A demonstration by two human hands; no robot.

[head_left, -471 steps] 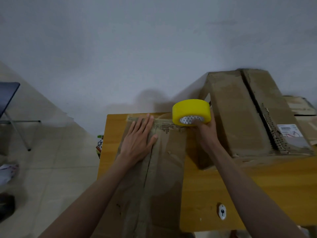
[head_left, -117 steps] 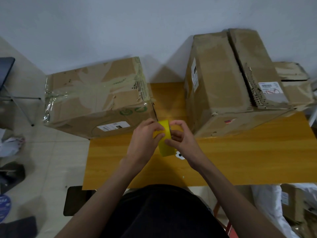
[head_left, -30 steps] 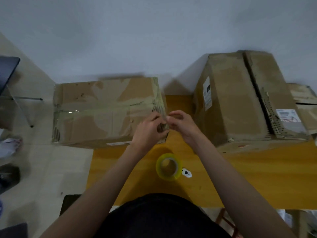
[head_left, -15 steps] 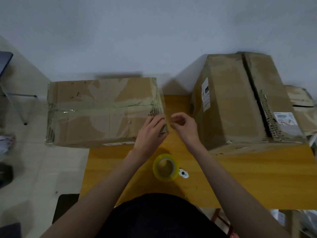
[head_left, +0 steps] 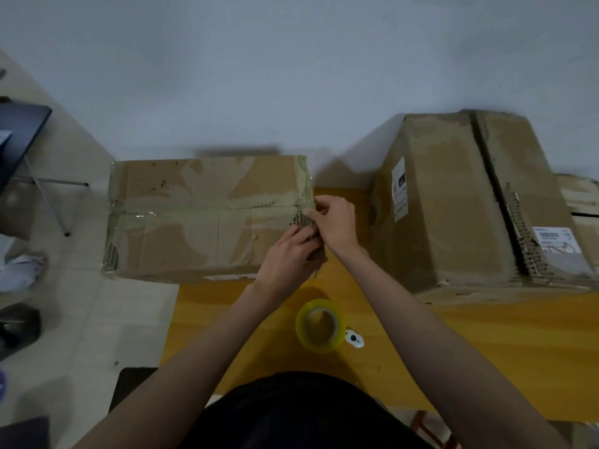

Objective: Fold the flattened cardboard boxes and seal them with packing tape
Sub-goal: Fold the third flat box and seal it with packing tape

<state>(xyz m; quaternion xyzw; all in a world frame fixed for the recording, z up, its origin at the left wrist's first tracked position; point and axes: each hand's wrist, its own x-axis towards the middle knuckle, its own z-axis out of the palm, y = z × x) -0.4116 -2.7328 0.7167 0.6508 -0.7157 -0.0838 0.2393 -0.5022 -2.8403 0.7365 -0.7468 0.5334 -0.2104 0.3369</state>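
Worn brown cardboard box (head_left: pixel 207 218) with old clear tape along its top seam sits mid-left of frame, its right end on the yellow wooden tabletop (head_left: pixel 486 345) and the left part overhanging the pale tiled floor (head_left: pixel 81 319). Both hands meet at the box's right end, centre of frame. Left hand (head_left: pixel 288 257) has its fingers curled against the frayed corrugated edge at the lower right corner, gripping the box there. Right hand (head_left: pixel 334 222) sits just above, fingertips pinched at the end of the seam on the same edge; what exactly is between the fingertips is too small to tell, could be a tape end. Roll of yellow-tinted clear packing tape (head_left: pixel 320 325) lies flat on the tabletop below the hands, lower centre, not touched by either hand. Small white oval object with a dark mark (head_left: pixel 355 339) lies just right of the roll, touching or nearly so. Larger brown cardboard box (head_left: pixel 453 205) stands on the tabletop at right of frame, apart from the first box, with a white label on its left face, a torn dark seam down the top and a second white shipping label near its lower right. Another cardboard piece (head_left: pixel 580 202) peeks out at far right edge behind it. Grey wall (head_left: pixel 291 59) fills the upper frame. Dark chair with metal legs (head_left: pixel 22 147) at upper left edge; dark shoe-like object (head_left: pixel 17 322) on the floor at left. Person's dark clothing (head_left: pixel 291 413) at bottom centre.
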